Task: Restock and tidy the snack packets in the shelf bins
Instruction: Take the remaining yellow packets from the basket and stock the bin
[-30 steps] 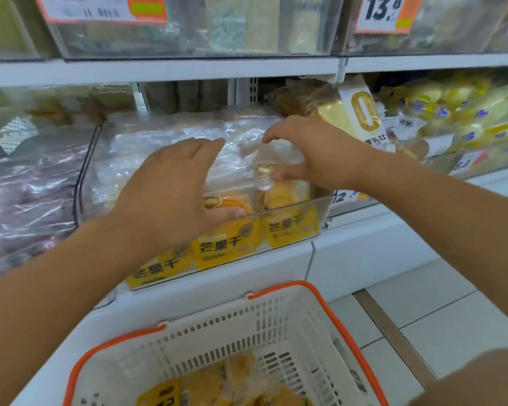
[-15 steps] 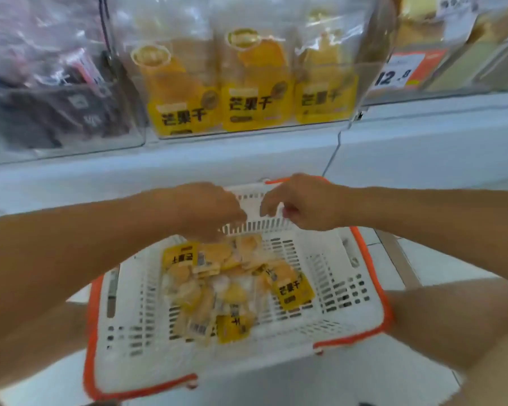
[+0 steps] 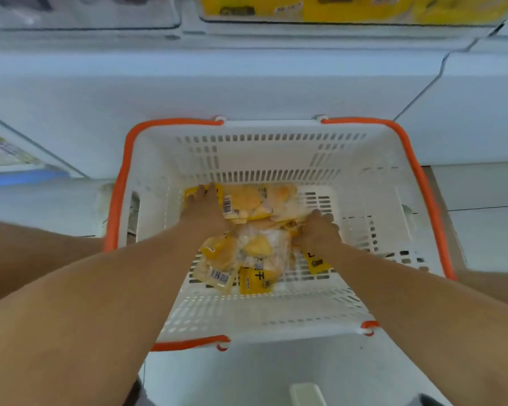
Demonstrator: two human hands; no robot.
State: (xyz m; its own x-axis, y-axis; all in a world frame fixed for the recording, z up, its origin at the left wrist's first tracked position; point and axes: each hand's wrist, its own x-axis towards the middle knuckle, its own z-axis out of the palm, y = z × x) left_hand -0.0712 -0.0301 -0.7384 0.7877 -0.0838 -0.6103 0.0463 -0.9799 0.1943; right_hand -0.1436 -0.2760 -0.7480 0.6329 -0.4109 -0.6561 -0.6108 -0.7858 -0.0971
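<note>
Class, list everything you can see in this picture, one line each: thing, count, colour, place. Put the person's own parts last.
Basket: one, white with orange rim, on the floor below the shelf.
Snack packets: a loose pile, count unclear, yellow and clear, on the basket bottom.
Shelf bin: one, clear with yellow packets inside, top edge of view.
Shelf base: one, white, behind the basket.
Left hand: one, reaching into the pile's far left side.
Right hand: one, on the pile's right side, grip unclear.
</note>
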